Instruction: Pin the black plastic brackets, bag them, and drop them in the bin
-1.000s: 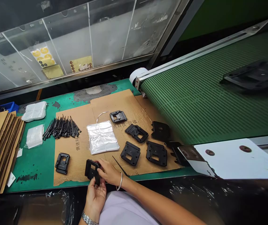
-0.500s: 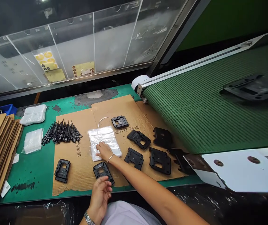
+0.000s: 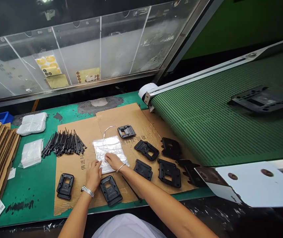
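Head view: your left hand (image 3: 93, 177) has come up from the front edge of the bench and now reaches the clear plastic bag (image 3: 111, 152), joining your right hand (image 3: 113, 161), which stays on it as before. Your right fingers (image 3: 109, 158) are released and spread flat on the film, grasping nothing. Your left fingertips (image 3: 97, 164) touch the bag's left edge, and you cannot tell whether they pinch it. The glossy, creased bag lies on a corrugated cardboard sheet (image 3: 82, 138), with a thin white strip curling from its far end. Just below your hands sits a black plastic bracket (image 3: 110, 190), a ribbed rectangle with a square window. More brackets (image 3: 169, 172) lie around the bag, well apart from one another, and another bracket (image 3: 262, 100) rides the green ribbed conveyor belt (image 3: 201, 122). To the left, a heap of black cable ties (image 3: 63, 144) rests on the cardboard, beside white plastic bags (image 3: 31, 153) on a worn green mat (image 3: 32, 186). Printed Chinese on the cardboard (image 3: 133, 139) ends in 回收. A metal link watch (image 3: 87, 191) circles your left wrist and a thin silver bangle (image 3: 120, 168) your right.
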Demonstrator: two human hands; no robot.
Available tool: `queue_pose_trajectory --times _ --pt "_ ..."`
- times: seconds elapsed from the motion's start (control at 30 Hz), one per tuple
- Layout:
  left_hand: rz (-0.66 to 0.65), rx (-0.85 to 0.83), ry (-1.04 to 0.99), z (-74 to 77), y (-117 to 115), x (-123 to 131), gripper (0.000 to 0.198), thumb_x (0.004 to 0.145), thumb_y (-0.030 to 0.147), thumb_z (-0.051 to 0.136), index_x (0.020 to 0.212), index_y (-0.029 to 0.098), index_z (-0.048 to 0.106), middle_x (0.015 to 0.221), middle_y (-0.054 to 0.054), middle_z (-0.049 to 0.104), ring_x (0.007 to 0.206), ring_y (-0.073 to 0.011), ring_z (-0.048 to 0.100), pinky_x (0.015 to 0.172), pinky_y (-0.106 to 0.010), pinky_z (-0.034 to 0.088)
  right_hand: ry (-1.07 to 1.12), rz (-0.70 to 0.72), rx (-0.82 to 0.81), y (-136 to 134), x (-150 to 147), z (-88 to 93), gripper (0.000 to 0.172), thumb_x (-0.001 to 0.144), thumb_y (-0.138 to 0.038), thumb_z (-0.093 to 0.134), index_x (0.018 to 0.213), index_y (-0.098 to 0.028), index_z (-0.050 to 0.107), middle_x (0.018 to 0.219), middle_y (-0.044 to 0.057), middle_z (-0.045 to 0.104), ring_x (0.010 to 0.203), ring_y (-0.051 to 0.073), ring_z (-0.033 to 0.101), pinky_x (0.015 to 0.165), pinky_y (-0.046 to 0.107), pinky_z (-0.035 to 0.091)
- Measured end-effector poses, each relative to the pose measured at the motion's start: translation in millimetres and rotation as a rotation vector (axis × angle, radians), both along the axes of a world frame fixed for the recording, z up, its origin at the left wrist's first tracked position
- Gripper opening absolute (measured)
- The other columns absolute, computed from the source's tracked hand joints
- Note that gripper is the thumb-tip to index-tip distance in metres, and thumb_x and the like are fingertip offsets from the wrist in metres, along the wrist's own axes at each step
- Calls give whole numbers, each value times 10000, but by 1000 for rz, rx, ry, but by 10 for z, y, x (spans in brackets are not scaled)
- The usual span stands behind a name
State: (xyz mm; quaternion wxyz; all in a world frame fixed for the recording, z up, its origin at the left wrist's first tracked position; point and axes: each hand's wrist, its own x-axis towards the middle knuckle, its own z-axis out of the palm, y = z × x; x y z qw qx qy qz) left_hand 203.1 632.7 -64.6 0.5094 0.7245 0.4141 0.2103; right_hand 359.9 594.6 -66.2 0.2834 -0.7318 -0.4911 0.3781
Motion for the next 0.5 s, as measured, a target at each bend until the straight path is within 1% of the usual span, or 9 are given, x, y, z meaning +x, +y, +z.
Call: queue_pose_trajectory --times 0.1,0.17,0.23,0.27,0.33,0.4,0.43,0.47,0.5 --pt "-129 126 125 -86 4 26 393 657 180 590 1043 246 621 1076 -90 519 994 -260 421 924 -426 319 193 -78 44 45 67 66 170 805 -141 370 659 -159 454 674 36 565 681 138 497 703 285 367" --pt "-184 200 188 -131 15 48 416 665 166 569 1074 240 599 1071 -88 496 1004 -253 417 914 -418 342 345 -100 85 79 94 159 203 835 -237 339 657 -175 413 647 24 554 633 120 498 674 270 388" --pt "-193 221 201 -139 23 64 388 672 164 555 1052 218 606 1036 -88 496 999 -248 420 918 -418 347 496 -96 124 85 88 282 268 841 -388 335 676 -184 390 617 8 536 586 110 497 631 260 403" --pt "-168 237 199 -121 22 66 369 691 179 537 1054 198 599 1028 -96 492 1007 -250 417 926 -427 340 564 -88 139 72 71 349 317 823 -473 349 687 -188 382 595 -4 523 560 108 494 606 259 408" --pt "-20 283 132 -32 9 56 389 757 230 466 1133 152 530 1093 -129 462 1080 -257 390 964 -445 302 679 -66 154 17 10 473 425 754 -612 400 700 -192 374 543 -29 494 504 104 483 551 256 410" --pt "133 318 -29 120 -12 36 495 817 310 384 1278 132 360 1246 -161 375 1201 -257 313 1006 -448 250 767 -37 153 -63 -76 571 498 685 -684 456 700 -194 374 486 -57 455 443 96 455 494 247 400" --pt "144 321 -120 212 -20 27 559 824 364 373 1326 140 268 1296 -162 346 1234 -252 291 1016 -443 237 815 -22 147 -105 -122 609 514 662 -693 488 693 -193 378 465 -67 440 416 89 438 467 239 389" --pt "99 318 -186 308 -24 20 614 813 415 392 1345 155 225 1309 -153 362 1237 -249 305 1018 -442 233 865 -11 140 -146 -167 640 520 645 -689 521 682 -189 385 449 -73 431 394 82 424 440 227 372" --pt "15 311 -204 401 -24 17 635 792 453 428 1335 173 255 1274 -139 424 1207 -249 355 1014 -446 235 916 -8 133 -187 -207 666 521 630 -679 555 670 -185 393 435 -77 426 375 75 414 415 214 353"
